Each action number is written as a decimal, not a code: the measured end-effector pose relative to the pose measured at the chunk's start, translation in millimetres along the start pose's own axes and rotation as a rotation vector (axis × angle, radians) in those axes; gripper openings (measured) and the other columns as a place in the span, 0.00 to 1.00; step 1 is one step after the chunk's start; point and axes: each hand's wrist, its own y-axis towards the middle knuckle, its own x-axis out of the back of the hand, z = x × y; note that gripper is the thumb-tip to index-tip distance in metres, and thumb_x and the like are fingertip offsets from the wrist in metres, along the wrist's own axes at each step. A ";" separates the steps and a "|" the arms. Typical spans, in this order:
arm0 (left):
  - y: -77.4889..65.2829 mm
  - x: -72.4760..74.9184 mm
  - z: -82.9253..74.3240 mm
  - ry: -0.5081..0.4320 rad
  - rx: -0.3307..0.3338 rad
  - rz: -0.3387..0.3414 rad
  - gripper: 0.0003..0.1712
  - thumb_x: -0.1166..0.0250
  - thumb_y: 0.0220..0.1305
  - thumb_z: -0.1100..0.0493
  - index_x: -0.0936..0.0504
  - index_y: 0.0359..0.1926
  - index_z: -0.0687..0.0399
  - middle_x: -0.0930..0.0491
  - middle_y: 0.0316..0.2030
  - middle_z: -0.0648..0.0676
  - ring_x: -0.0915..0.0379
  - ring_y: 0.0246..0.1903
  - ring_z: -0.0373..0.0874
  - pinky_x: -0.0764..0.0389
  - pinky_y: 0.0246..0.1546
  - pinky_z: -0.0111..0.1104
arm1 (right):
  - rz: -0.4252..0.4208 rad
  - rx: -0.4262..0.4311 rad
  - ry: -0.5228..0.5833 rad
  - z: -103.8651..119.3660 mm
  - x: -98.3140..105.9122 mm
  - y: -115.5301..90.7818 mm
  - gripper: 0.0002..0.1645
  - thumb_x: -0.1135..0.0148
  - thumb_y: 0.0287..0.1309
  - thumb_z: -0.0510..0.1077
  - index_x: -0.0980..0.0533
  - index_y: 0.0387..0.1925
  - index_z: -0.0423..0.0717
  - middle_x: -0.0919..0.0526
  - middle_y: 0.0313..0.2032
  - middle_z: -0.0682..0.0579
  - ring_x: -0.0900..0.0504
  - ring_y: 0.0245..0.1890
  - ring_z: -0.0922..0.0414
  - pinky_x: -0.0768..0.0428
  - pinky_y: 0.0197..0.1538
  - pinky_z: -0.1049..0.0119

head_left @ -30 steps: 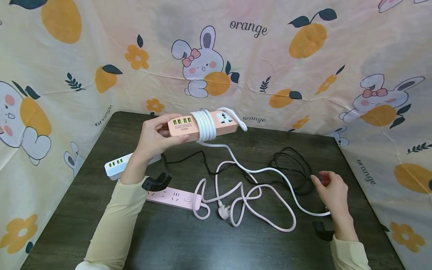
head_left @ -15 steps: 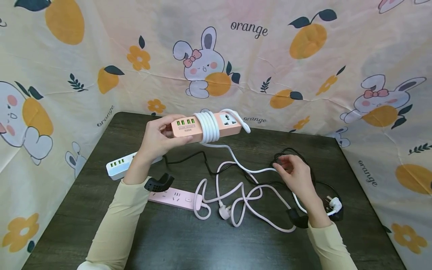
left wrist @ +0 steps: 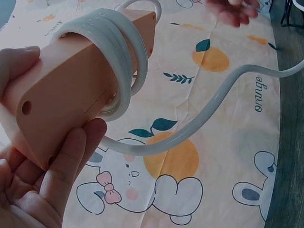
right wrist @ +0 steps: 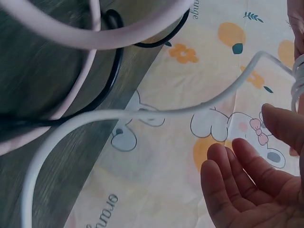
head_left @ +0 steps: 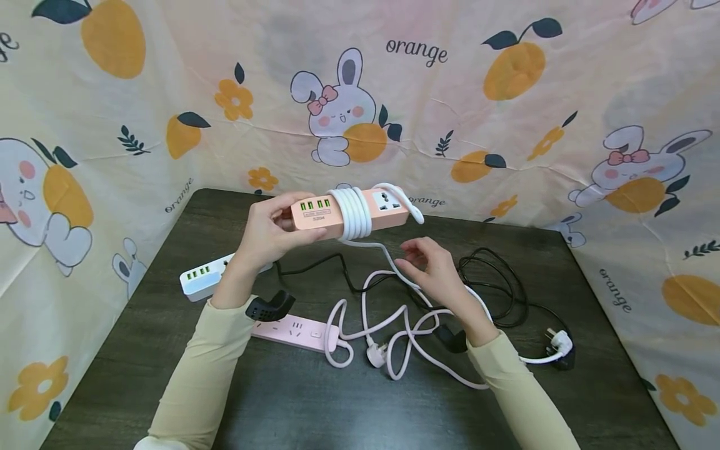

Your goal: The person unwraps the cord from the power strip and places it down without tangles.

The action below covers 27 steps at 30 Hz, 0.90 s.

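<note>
My left hand grips the left end of an orange power strip, holding it up above the table. Several turns of its white cord are wound round the strip's middle, and a loop sticks out past the socket end. From the wrap the free cord runs down to the right, passing my right hand. In the left wrist view the thumb and fingers clasp the end of the strip. My right hand hovers beside the free cord with bent, loose fingers; in the right wrist view the cord lies apart from them.
A white power strip lies partly behind the left forearm. A pink power strip sits nearer, its pink cord looping across the table. Behind lies a coiled black cord. A white plug rests at the right.
My right hand has moved left from the table's right side toward the power strip, leaving the white plug in view. My left hand and the held strip have shifted slightly right.
</note>
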 end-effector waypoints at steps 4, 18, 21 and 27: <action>0.6 -1.0 -1.1 0.006 -0.004 0.010 0.26 0.29 0.40 0.76 0.21 0.45 0.72 0.20 0.37 0.60 0.24 0.28 0.39 0.21 0.28 0.26 | -0.010 0.016 0.005 -1.1 -6.9 10.5 0.15 0.33 0.53 0.36 0.24 0.41 0.33 0.22 0.36 0.42 0.20 0.34 0.50 0.20 0.38 0.57; 0.5 -2.6 -3.6 0.018 -0.024 0.015 0.26 0.28 0.39 0.76 0.21 0.45 0.72 0.20 0.37 0.62 0.25 0.29 0.39 0.22 0.28 0.25 | 0.063 0.004 0.046 -1.4 -24.2 30.4 0.16 0.34 0.55 0.39 0.25 0.44 0.34 0.22 0.42 0.40 0.20 0.40 0.47 0.21 0.43 0.53; 0.1 -2.5 -4.0 0.021 -0.024 0.016 0.26 0.28 0.39 0.76 0.21 0.45 0.71 0.20 0.37 0.61 0.25 0.29 0.39 0.22 0.28 0.25 | 0.113 0.032 0.064 -3.9 -27.8 31.3 0.17 0.36 0.57 0.40 0.24 0.46 0.36 0.22 0.44 0.41 0.22 0.44 0.47 0.23 0.47 0.52; -1.8 -1.1 -4.7 0.020 -0.011 0.003 0.26 0.28 0.39 0.75 0.21 0.45 0.71 0.20 0.37 0.61 0.25 0.29 0.39 0.22 0.28 0.25 | 0.130 0.068 0.095 -10.0 -33.8 33.3 0.12 0.38 0.58 0.40 0.21 0.44 0.38 0.21 0.43 0.45 0.23 0.46 0.49 0.26 0.50 0.51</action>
